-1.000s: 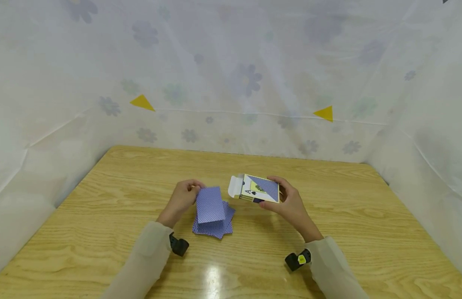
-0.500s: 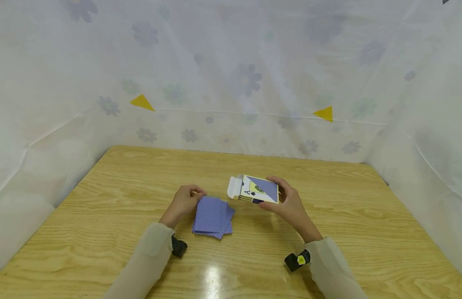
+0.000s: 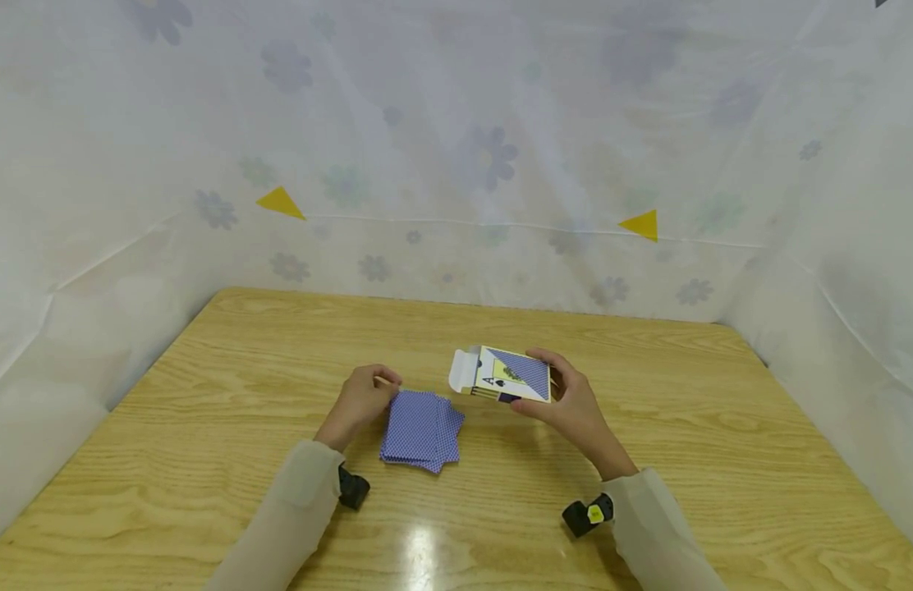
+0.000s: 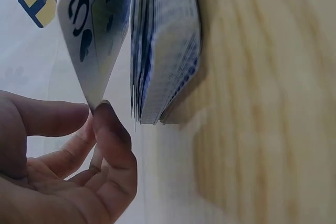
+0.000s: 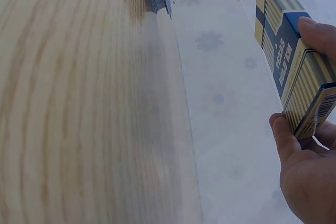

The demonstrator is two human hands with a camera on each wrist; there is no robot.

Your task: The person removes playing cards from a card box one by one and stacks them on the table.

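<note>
Between thumb and index finger, my left hand (image 3: 360,404) pinches the corner of a playing card (image 4: 92,40). A 3 and spades show on its face in the left wrist view, and it tilts a little off the pile. Beneath it, a pile of blue-backed playing cards (image 3: 449,435) lies loosely fanned on the table. My right hand (image 3: 571,410) grips a card box (image 3: 508,373) in the air, right of the pile. The box's white end flap (image 3: 464,369) is unfolded and points left. "Texas Hold 'Em" is printed on its side (image 5: 283,51). Whether cards are inside is hidden.
The wooden table (image 3: 685,427) extends around both hands. White flowered sheeting (image 3: 456,123) encloses its back and sides, with two yellow triangles (image 3: 638,224) on the back sheet. Black wrist cameras (image 3: 353,488) sit at both cuffs.
My left hand has lowered slightly, and the card, raised and tilted a second ago, is now down close over the pile. My right hand and the box have barely moved.
</note>
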